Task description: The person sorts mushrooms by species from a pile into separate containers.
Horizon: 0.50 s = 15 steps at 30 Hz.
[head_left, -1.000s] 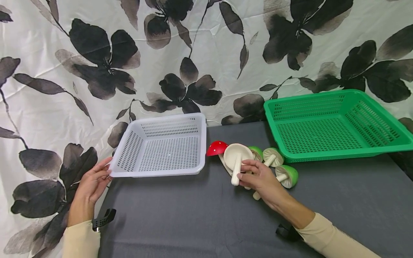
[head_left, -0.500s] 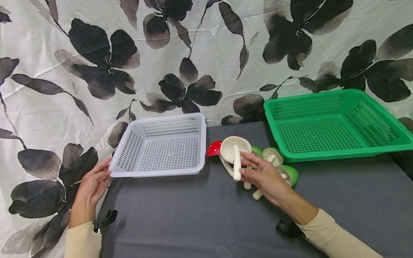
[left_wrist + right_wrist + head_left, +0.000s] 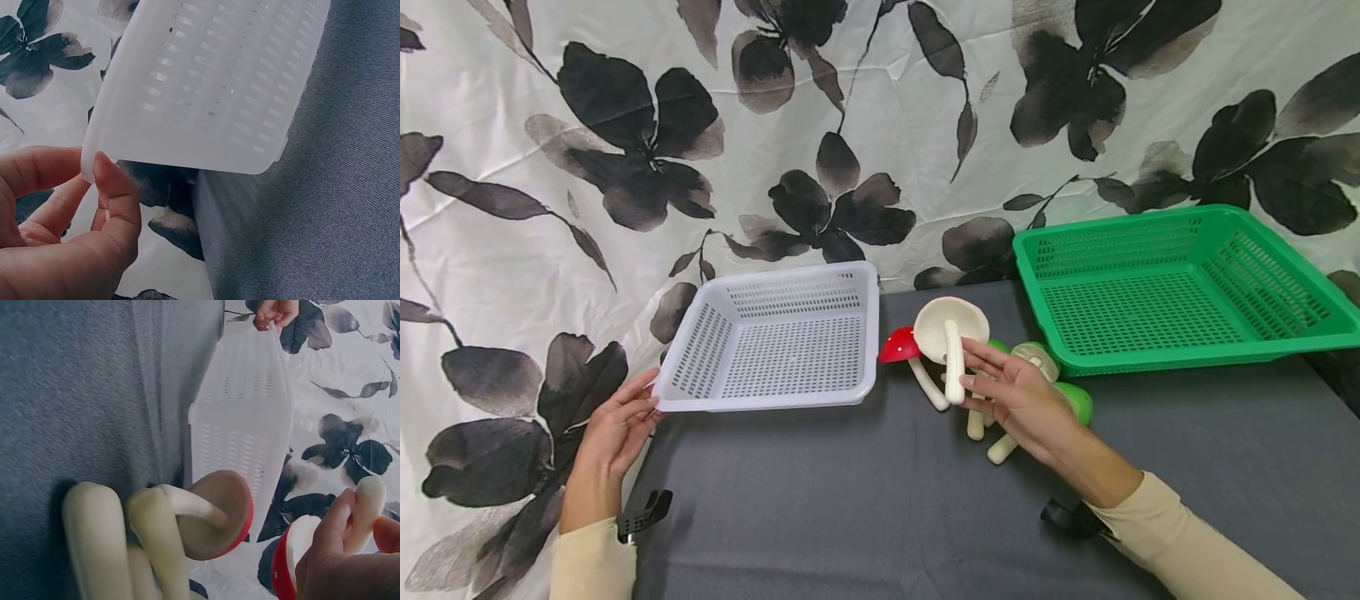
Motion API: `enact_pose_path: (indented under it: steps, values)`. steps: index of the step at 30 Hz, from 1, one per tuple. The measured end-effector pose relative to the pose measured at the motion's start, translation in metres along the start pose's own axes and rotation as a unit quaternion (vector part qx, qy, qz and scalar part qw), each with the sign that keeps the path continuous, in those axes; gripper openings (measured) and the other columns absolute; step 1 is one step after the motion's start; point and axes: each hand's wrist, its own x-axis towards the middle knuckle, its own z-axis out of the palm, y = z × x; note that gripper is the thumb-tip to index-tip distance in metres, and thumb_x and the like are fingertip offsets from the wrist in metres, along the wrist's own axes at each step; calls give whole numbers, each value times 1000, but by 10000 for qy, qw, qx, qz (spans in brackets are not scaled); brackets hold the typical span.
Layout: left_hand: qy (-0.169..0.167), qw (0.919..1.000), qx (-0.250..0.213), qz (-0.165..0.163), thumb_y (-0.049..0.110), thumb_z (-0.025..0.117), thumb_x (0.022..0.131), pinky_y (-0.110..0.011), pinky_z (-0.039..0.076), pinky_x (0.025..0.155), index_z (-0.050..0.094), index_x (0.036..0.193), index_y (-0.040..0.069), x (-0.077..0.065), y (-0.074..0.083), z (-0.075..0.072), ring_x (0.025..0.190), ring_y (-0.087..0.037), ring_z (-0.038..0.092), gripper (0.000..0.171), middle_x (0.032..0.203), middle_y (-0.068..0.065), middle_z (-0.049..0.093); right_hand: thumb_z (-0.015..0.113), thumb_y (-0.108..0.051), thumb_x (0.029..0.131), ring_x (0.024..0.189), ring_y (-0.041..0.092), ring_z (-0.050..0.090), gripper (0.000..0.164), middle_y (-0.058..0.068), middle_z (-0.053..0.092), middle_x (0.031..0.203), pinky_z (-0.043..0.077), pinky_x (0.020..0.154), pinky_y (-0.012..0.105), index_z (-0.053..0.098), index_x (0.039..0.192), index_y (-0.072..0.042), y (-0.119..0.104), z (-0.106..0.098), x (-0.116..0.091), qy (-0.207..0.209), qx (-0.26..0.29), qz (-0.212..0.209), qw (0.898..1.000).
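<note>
My right hand (image 3: 1026,408) pinches a toy mushroom (image 3: 931,327) by its white stem, raised above the pile, with its pale underside facing the head camera. In the right wrist view that mushroom's cap (image 3: 284,565) shows red with white dots. Under and beside the hand lie a red-capped mushroom (image 3: 901,343) and several green-capped mushrooms (image 3: 1078,403), partly hidden by the hand. My left hand (image 3: 613,446) grips the near left corner of the white basket (image 3: 775,398) between thumb and fingers, also plain in the left wrist view. No mushroom lies inside the white basket.
A green basket (image 3: 1187,362) stands at the back right, close behind the mushrooms. The grey cloth-covered table (image 3: 850,517) meets a white floral curtain (image 3: 880,125) at the back. The white basket's left side lies close to the curtain.
The mushroom in my right hand has risen and moved away from me, uncovering more of the red-capped one below. The left hand and both baskets stay in place.
</note>
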Motion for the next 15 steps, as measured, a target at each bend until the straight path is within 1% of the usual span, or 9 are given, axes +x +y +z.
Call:
enact_pose_path:
  steps: [5,9,12,15]
  values:
    - [-47,10000,-47,50,-16,43,100,-28,59,78,60,140,3,-1,-2,0,100,-17,71,47,115,-7,73,62,-7,101,119,13,62,68,18,43,151,58,96,32,28,159,-8,-5,2,3,39,-80,-57,9999]
    - [-34,9999,-123,85,-17,42,100,-28,60,79,64,136,3,-1,-4,0,100,-17,71,46,114,-8,72,63,-8,101,115,13,64,66,19,47,148,58,94,31,31,159,-11,-9,3,5,61,-137,-64,9999]
    - [54,9999,-85,98,-16,44,100,-28,60,79,65,135,3,-2,-4,2,101,-17,71,45,114,-7,71,63,-8,101,115,14,65,66,18,49,148,58,93,31,32,158,-12,-10,3,6,51,-174,-91,9998]
    - [206,9997,53,125,-14,48,100,-27,59,79,65,135,5,-3,-4,4,100,-16,70,44,112,-6,69,64,-9,101,116,14,65,66,17,49,148,58,95,32,32,158,-13,-12,4,8,29,-224,-119,9997]
